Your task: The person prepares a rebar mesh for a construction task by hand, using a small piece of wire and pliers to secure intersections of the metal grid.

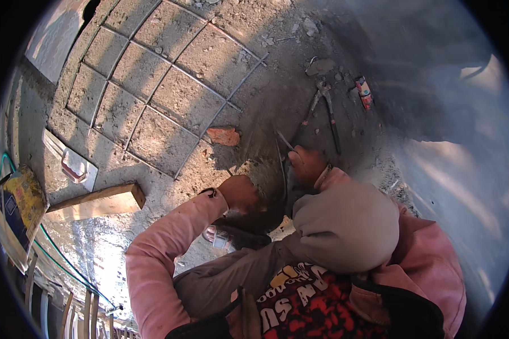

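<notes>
Mid-frame, our right hand pinches a thin, straight, greyish rod in its fingers; we cannot tell how the fingers of our blurred left hand stand.

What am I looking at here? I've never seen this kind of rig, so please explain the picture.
There is no machine, only bare-handed work, seen from a head-worn camera looking down. Its fisheye lens bends straight edges near the rim. The wearer's right hand grips a thin rod; the left hand is blurred, so what it holds is unclear. On the rough ground lie a metal bar grid, a broken brick, long-handled pincers and, at the left, a plastering trowel and a wooden beam.
</notes>
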Demonstrator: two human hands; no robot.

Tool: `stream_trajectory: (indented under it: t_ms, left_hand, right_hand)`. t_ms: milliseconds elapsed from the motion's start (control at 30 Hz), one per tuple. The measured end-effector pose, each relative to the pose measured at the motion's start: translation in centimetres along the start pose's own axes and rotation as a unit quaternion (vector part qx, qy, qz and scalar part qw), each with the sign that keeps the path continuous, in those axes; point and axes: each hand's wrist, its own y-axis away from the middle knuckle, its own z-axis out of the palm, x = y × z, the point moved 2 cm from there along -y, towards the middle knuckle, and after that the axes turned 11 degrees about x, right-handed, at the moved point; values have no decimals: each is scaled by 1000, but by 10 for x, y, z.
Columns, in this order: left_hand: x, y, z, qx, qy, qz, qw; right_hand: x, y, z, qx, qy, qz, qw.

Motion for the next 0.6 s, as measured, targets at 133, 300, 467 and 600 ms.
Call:
stream_trajectory:
  t_ms: [133, 300, 467, 600]
  left_hand:
    - [4, -2, 0, -15, 12, -24, 1000]
    - [-5, 2, 9, 26, 14, -10, 1000]
    - [7, -3, 9, 22, -19, -10, 1000]
    - [31, 1, -4, 50, -87, -12, 995]
  right_hand:
    - [19, 6, 3, -9, 89, -68, 994]
    - [32, 1, 14, 21, 109, -119, 987]
    - [48, 9, 18, 45, 92, -142, 985]
    - [22, 8, 7, 1, 71, -92, 993]
